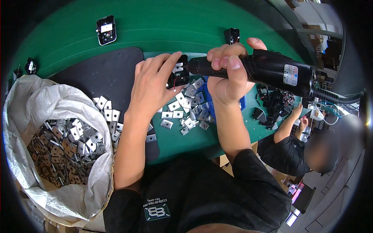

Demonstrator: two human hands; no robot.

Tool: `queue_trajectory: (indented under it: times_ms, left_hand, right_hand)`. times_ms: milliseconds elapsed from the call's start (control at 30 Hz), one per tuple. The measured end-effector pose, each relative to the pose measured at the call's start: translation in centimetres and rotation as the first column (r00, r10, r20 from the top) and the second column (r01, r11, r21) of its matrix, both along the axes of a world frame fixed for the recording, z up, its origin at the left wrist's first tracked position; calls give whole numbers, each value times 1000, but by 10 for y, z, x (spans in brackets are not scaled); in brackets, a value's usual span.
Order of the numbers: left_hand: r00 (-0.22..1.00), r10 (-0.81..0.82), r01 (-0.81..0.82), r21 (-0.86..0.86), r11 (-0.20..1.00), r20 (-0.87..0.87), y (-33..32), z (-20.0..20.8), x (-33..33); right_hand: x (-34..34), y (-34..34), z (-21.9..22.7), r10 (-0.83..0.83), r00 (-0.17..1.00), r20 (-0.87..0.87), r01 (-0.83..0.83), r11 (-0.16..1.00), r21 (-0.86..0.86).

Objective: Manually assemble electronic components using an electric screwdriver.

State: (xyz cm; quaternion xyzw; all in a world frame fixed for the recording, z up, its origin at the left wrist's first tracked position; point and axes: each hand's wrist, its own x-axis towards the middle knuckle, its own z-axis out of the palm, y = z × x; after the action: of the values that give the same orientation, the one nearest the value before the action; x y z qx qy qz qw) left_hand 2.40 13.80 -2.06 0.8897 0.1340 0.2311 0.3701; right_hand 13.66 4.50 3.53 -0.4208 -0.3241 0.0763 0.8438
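My left hand (152,79) grips a small black plastic housing (181,80) on its right side, fingers over the far edge. Inside the housing show a silver metal plate (178,67) and a thin red wire ending in a white connector. Wrapped in my right hand (229,72) is a black corded electric screwdriver (266,71), lying almost level. Its front end meets the right side of the housing; the bit itself cannot be made out. Loose silver metal plates (188,105), each with a hole, lie scattered between my forearms.
A white woven sack (27,101) of metal plates stands at the left. Beyond the black mat (105,70), a green belt (171,27) carries several black housings (106,31). A blue bin (210,106) sits behind my right wrist. Black parts (274,106) are piled rightward, near another person (287,153).
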Motion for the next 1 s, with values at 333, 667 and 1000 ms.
queue_trajectory:
  times_ms: [333,667,1000]
  left_hand:
    - [1000,4,-4,-7,1000,5,0,0,1]
    - [999,11,-11,0,1000,32,0,-2,0]
    - [997,83,-83,29,996,2,-1,1,9]
  right_hand:
    - [0,2,-4,57,998,16,-57,998,-11]
    - [0,-2,-8,184,951,247,-126,965,-231]
    - [12,-50,30,120,963,240,-120,993,-16]
